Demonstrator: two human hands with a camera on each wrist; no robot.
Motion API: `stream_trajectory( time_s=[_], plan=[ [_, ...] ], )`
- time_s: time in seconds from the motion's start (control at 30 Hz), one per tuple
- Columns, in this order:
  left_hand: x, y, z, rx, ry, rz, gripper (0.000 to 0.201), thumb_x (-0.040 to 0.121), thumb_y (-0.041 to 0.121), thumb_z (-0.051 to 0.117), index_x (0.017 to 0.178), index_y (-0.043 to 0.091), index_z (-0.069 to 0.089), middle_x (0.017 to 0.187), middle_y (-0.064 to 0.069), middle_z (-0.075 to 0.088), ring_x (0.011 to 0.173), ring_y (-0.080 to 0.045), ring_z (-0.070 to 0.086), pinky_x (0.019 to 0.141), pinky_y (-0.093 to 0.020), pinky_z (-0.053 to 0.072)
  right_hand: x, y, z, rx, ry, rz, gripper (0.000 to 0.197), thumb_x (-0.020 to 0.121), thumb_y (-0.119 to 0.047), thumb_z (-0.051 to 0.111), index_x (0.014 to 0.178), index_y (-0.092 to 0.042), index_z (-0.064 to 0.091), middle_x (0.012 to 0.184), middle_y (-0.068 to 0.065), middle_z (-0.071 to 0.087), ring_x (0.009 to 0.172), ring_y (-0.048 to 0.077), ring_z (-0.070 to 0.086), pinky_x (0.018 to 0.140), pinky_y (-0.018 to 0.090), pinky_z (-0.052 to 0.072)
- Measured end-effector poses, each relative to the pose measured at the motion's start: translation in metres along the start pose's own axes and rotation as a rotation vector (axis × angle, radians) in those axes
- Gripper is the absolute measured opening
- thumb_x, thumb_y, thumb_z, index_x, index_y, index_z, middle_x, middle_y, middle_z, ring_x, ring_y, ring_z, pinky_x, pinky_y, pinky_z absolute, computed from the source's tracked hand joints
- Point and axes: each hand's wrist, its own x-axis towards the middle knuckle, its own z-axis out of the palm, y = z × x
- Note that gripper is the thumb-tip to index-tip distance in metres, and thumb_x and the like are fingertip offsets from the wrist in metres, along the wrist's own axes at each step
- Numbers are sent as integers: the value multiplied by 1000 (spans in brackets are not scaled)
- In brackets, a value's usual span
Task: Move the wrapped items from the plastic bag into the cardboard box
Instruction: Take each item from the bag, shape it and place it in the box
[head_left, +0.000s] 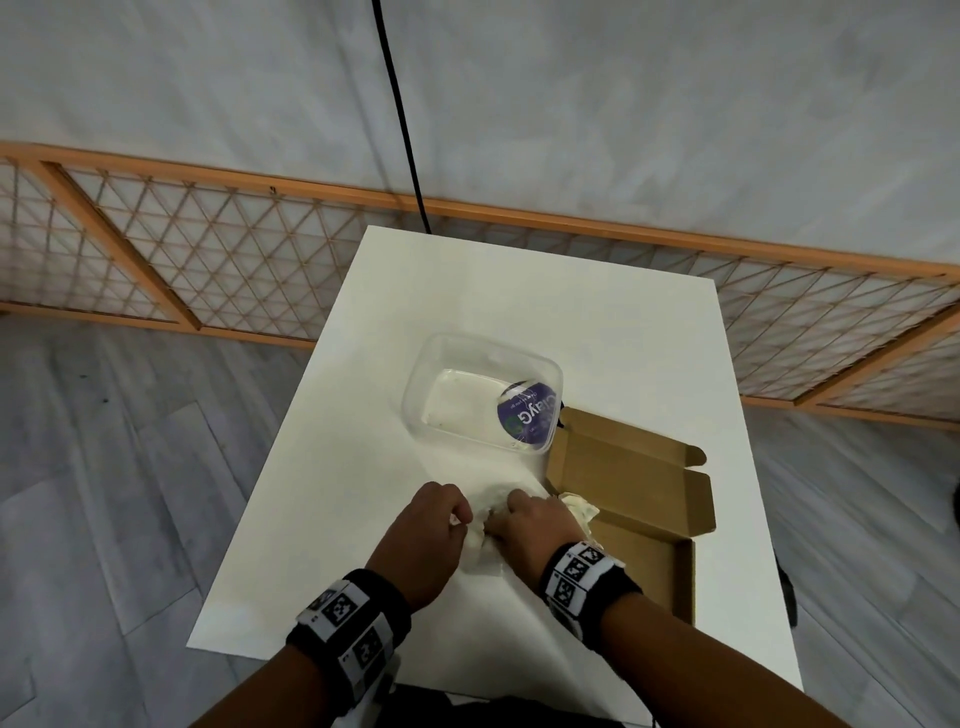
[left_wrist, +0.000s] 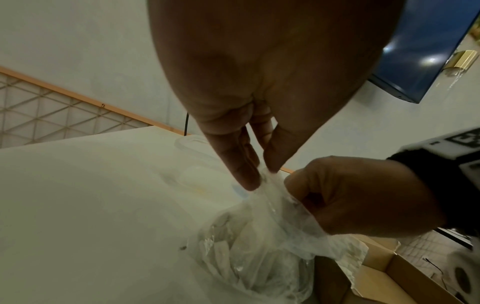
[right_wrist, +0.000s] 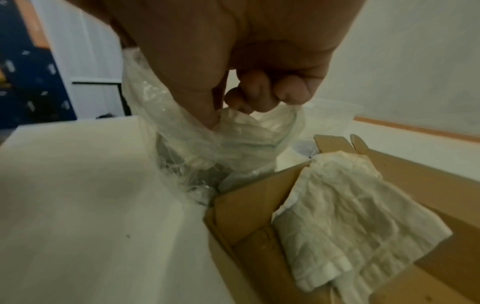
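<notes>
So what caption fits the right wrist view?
Right hand grips the plastic bag beside the cardboard box.

a round purple label inside the clear plastic container on the white table carries white lettering that reads "clayg" upside down from the head view; smaller print beside it is too blurred to read. the wristbands bear black-and-white square code markers, no words.

Clear plastic bag beside open cardboard box
</notes>
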Motion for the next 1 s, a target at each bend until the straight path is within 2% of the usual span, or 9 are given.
stream_trajectory(
  time_s=[0.13,0.27,0.4,0.5,0.63,0.8,0.87,0.9,1.0],
  plan=[
    [2,-4,-4,-43,13,-41,18,95,9,59,100,25,65,105,7,55,82,-10,60,81,-23,43,-17,14,-12,360,132,73,22,99,-40,56,107,-24,70,112,1,53,100,21,59,83,29,47],
    [4,-7,-4,-45,2,-63,19,96,9,59,103,25,66,107,6,55,83,-13,63,77,-16,42,-39,21,-36,710,265,123,8,93,-39,70,88,-33,69,98,-14,63,81,3,60,73,16,45],
    [3,-5,-3,-55,-7,-70,17,96,10,59,104,24,66,108,5,55,81,-11,63,73,-8,39,-49,23,-54,979,296,101,6,93,-28,72,88,-30,71,82,-14,73,65,10,65,62,29,54],
    [1,-3,-5,-64,-44,-91,19,96,12,58,108,26,64,113,4,55,88,-11,64,75,-10,41,-50,24,-57,1088,339,104,4,92,-29,71,88,-28,71,82,-7,73,69,34,63,68,46,56],
    [-3,11,-21,-50,-114,-27,53,92,17,64,142,27,48,144,7,45,124,-11,53,102,-20,40,-50,24,-66,1246,308,85,10,98,-17,67,88,-19,67,71,-1,62,61,17,53,58,35,48],
    [-4,55,-56,-215,-103,187,78,89,11,66,155,41,35,159,26,33,125,-7,53,106,-2,30,-56,21,-89,1200,215,-51,4,99,-15,66,95,-14,67,75,-8,64,65,6,53,61,25,46],
    [-1,69,-66,-227,-142,269,69,91,11,68,150,38,44,153,27,42,127,11,51,102,-2,31,-58,18,-97,1212,230,-90,3,98,-12,66,96,-10,68,76,-8,64,65,4,53,61,22,45],
    [1,75,-69,-208,-166,272,57,93,16,70,143,38,52,144,25,52,115,14,56,95,-5,37,-59,18,-100,1214,246,-99,3,98,-12,66,97,-10,68,77,-7,64,66,4,53,61,22,45],
    [5,85,-74,-178,-193,208,18,95,29,72,112,34,68,103,15,73,88,0,67,80,-21,52,-61,19,-110,1192,275,-94,4,97,-14,68,98,-11,69,79,-6,66,69,6,56,63,23,47]
  ],
)
